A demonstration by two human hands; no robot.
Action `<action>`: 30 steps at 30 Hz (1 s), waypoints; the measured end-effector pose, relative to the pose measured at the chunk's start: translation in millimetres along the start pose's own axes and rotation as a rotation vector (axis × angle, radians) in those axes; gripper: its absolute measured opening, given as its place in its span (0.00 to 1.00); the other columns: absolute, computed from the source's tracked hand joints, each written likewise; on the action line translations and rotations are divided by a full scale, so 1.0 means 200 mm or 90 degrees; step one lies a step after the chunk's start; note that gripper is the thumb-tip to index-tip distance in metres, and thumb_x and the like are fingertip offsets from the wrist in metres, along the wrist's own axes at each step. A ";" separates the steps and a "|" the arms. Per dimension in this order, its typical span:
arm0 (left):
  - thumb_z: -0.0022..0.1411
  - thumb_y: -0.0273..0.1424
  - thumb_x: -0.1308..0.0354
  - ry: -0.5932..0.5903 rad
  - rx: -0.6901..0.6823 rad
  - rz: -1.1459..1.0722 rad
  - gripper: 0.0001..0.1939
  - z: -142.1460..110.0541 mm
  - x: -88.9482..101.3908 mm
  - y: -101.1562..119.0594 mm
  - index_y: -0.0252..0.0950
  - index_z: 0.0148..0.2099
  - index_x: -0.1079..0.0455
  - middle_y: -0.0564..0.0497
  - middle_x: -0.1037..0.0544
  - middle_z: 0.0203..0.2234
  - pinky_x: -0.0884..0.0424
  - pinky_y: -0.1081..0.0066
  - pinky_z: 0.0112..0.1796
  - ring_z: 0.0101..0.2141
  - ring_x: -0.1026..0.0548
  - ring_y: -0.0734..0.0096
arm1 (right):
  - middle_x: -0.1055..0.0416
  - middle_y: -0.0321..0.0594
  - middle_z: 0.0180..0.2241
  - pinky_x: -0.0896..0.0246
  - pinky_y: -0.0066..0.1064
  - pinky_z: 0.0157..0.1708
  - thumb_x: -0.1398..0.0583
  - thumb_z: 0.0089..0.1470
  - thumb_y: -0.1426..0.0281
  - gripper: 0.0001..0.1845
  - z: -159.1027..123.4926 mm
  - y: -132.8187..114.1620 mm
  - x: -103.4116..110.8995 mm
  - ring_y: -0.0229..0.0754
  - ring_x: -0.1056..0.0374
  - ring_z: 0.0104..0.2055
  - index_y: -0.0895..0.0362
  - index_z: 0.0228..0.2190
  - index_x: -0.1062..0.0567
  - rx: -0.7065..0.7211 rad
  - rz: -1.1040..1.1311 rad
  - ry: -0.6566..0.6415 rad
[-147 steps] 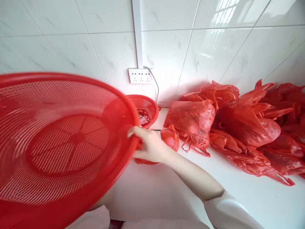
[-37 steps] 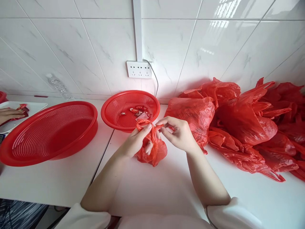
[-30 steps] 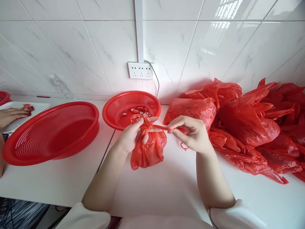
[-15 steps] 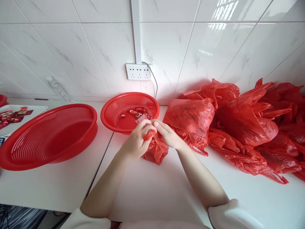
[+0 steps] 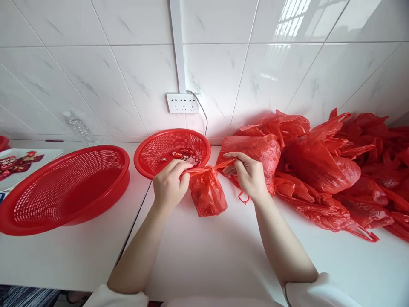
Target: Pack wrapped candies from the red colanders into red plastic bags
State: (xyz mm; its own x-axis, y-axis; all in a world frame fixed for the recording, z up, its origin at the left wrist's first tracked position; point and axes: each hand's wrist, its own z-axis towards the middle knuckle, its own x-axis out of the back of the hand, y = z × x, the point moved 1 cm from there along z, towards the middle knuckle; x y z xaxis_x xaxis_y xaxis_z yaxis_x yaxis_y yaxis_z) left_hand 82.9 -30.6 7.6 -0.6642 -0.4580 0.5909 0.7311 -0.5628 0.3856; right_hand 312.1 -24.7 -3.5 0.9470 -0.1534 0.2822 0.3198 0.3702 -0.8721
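A small red plastic bag (image 5: pixel 207 194) hangs just above the white table (image 5: pixel 223 256), its two handles stretched sideways. My left hand (image 5: pixel 168 185) is closed on the left handle, my right hand (image 5: pixel 249 175) is closed on the right handle, and the two are pulled apart with the knot between them. Just behind the bag stands a small red mesh basket (image 5: pixel 153 149) with a few small wrapped items inside.
A large red mesh basket (image 5: pixel 64 187) sits at the left. A heap of filled red bags (image 5: pixel 322 166) covers the right back of the table. A white tray (image 5: pixel 19 164) with dark red packets lies far left. A wall socket (image 5: pixel 182 103) and a clear bottle (image 5: pixel 78 125) are at the tiled wall.
Half a second ago my hands were together over the bag's top; now they have pulled apart, stretching the handles sideways. Earlier, a large basket was set down at the left.
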 end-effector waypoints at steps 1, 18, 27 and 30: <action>0.58 0.20 0.49 0.004 0.007 0.020 0.15 0.00 0.01 0.00 0.41 0.41 0.25 0.52 0.20 0.38 0.29 0.69 0.39 0.40 0.23 0.65 | 0.24 0.35 0.24 0.30 0.32 0.34 0.51 0.58 0.71 0.18 -0.01 0.00 0.02 0.40 0.25 0.28 0.54 0.43 0.24 0.001 -0.065 0.035; 0.57 0.31 0.44 -0.446 0.133 -0.104 0.23 0.03 0.02 -0.13 0.45 0.56 0.30 0.47 0.27 0.55 0.28 0.61 0.49 0.53 0.28 0.55 | 0.22 0.38 0.36 0.34 0.33 0.36 0.47 0.50 0.74 0.16 -0.20 0.18 0.50 0.44 0.26 0.36 0.54 0.35 0.21 -0.075 -0.346 -0.035; 0.61 0.45 0.42 -0.433 0.141 -0.061 0.22 0.06 0.07 -0.14 0.46 0.56 0.29 0.47 0.25 0.53 0.26 0.62 0.47 0.51 0.25 0.55 | 0.36 0.58 0.57 0.36 0.50 0.50 0.38 0.49 0.74 0.34 -0.38 0.23 0.02 0.59 0.37 0.57 0.58 0.58 0.34 0.011 -0.365 -0.313; 0.61 0.41 0.40 -0.396 0.076 -0.055 0.15 0.06 0.03 -0.20 0.45 0.50 0.26 0.49 0.20 0.46 0.23 0.69 0.35 0.43 0.20 0.56 | 0.25 0.44 0.42 0.32 0.35 0.40 0.47 0.46 0.85 0.31 -0.39 0.25 0.12 0.46 0.28 0.43 0.55 0.52 0.28 0.004 -0.346 -0.326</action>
State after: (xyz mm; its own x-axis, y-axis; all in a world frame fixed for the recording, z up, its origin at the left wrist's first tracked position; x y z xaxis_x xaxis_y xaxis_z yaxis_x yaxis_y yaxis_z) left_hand 50.7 -2.5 4.5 -0.5338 0.0906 0.8407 0.7150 -0.4825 0.5059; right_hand 348.0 -81.3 -70.7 0.5498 0.1285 0.8254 0.7457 0.3697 -0.5543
